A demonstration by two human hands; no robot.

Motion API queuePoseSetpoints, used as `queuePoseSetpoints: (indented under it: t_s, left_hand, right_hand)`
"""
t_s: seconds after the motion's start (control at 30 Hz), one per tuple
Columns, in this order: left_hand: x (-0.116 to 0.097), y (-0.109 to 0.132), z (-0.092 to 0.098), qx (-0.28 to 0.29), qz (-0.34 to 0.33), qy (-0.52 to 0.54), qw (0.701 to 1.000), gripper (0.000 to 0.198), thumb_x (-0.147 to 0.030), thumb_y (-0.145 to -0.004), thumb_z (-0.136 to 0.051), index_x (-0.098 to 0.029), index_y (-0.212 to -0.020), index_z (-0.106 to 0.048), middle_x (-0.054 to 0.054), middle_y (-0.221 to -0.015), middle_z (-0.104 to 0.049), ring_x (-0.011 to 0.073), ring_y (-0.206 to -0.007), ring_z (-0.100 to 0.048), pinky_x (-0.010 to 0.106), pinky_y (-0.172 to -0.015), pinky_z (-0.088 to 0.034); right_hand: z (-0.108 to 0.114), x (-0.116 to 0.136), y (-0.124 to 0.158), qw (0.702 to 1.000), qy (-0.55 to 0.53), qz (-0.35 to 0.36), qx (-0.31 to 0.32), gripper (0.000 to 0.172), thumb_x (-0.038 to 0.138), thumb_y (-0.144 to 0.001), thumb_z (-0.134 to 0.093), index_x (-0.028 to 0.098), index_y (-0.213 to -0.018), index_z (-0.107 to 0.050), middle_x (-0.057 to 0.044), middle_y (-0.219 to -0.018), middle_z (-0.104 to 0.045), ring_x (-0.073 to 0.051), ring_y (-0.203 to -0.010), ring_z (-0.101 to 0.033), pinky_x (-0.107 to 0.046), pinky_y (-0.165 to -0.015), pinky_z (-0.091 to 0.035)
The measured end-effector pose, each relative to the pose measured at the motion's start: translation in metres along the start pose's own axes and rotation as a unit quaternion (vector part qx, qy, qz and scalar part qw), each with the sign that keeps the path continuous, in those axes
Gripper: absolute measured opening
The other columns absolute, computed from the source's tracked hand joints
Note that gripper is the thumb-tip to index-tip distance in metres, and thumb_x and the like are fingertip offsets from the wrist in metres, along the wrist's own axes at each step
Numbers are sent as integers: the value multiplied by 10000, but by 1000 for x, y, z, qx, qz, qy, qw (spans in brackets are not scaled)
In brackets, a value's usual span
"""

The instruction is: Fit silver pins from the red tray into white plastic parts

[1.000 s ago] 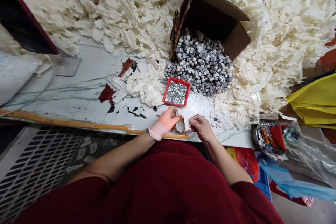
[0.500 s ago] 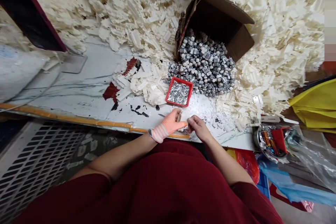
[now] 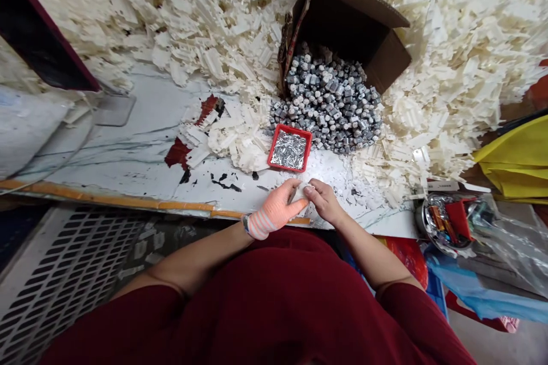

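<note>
My left hand (image 3: 277,209), in an orange glove with a striped cuff, is closed round a white plastic piece (image 3: 301,194) at the table's front edge. My bare right hand (image 3: 324,201) pinches the right end of that piece, its thumb and fingers pressed together. Much of the piece is hidden by the fingers. Just beyond the hands stands a small red tray (image 3: 270,157) full of thin silvery metal pins (image 3: 289,149). Behind it lies a heap of small grey metal parts with white ends (image 3: 338,105), spilling from a cardboard box (image 3: 387,63).
Cream plastic pieces (image 3: 205,17) are heaped across the back and right. A dark-screened device (image 3: 43,34) on a stand is at the left. A metal bowl of odds and ends (image 3: 445,222) stands at the right, with a white perforated crate (image 3: 64,268) below left.
Both hands stay together at the table edge. My right fingers have moved slightly left and up over the white plastic piece, now covering more of it. The view has shifted a little.
</note>
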State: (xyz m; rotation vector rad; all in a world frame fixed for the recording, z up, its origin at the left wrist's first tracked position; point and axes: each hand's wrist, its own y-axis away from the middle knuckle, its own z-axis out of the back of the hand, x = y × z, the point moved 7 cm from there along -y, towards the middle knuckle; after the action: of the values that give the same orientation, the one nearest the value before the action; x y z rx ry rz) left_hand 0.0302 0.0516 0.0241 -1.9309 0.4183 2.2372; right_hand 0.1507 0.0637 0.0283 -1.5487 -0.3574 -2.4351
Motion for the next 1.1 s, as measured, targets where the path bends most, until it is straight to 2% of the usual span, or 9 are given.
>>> queuePoseSetpoints:
  t_s: [0.13,0.23,0.33,0.43,0.53,0.63,0.8,0.97,1.1]
  left_hand:
    - [6,-1,1,2,-5,50,999,382,-379,-757,-681,-184,-1053,-536,38,-917,-623,203,-871,-591,326,-820,-458]
    - [13,-3,7,-20,-18,95,995,485,-448,-751,-690,-189,-1105,-484,52,-1016,-602,200,-934,-572,326,-864,-454]
    - [20,-4,9,-9,-23,161,987,562,-524,-747,-681,-203,-1139,-438,47,-1031,-587,185,-921,-565,316,-863,-458]
    - [22,-4,5,27,-16,198,980,606,-579,-688,-717,-209,-1089,-453,41,-989,-598,179,-875,-569,307,-821,-472]
    - [18,-3,4,47,-19,224,973,626,-601,-644,-743,-211,-1054,-477,41,-964,-614,174,-841,-575,297,-774,-478]
    - [10,-2,8,55,-44,241,968,604,-588,-646,-751,-207,-1040,-495,43,-950,-629,180,-843,-594,312,-784,-485]
    - [5,2,9,87,-25,225,970,581,-569,-650,-757,-197,-1030,-521,62,-937,-658,213,-862,-633,328,-757,-507]
    - [11,4,13,66,0,183,981,583,-573,-650,-755,-193,-1046,-556,54,-942,-661,210,-866,-627,325,-785,-500]
    - [12,4,18,57,5,164,985,635,-622,-589,-766,-180,-1013,-598,49,-879,-666,205,-799,-618,314,-753,-492]
  right_hand:
    - [11,15,-3,988,143,41,45,539,723,-863,-349,212,-732,-461,20,-643,-475,-132,-591,-424,-256,-570,-299]
    - [16,27,1,954,282,82,58,561,753,-808,-450,197,-807,-531,-24,-713,-569,-159,-637,-482,-266,-583,-281]
    - [8,35,9,917,367,142,69,509,671,-862,-461,182,-777,-573,-67,-733,-608,-178,-668,-508,-284,-599,-278]
    - [0,36,15,899,400,172,54,469,575,-918,-425,177,-737,-595,-71,-674,-602,-173,-635,-493,-295,-600,-277]
    - [-3,37,19,898,401,179,36,478,590,-904,-443,180,-717,-600,-67,-650,-593,-171,-622,-484,-296,-589,-277]
    - [3,46,21,916,356,183,19,456,609,-882,-476,192,-735,-589,-61,-681,-593,-175,-644,-500,-294,-593,-307]
    - [23,73,18,956,203,201,-71,241,450,-869,-551,212,-836,-576,-52,-773,-612,-177,-738,-559,-302,-682,-422]
    - [12,79,13,964,185,178,-65,112,339,-818,-589,227,-817,-589,-24,-726,-626,-165,-699,-572,-296,-665,-445]
    - [7,77,16,964,187,159,-103,67,292,-774,-574,229,-778,-597,-14,-679,-612,-151,-642,-559,-283,-623,-435]
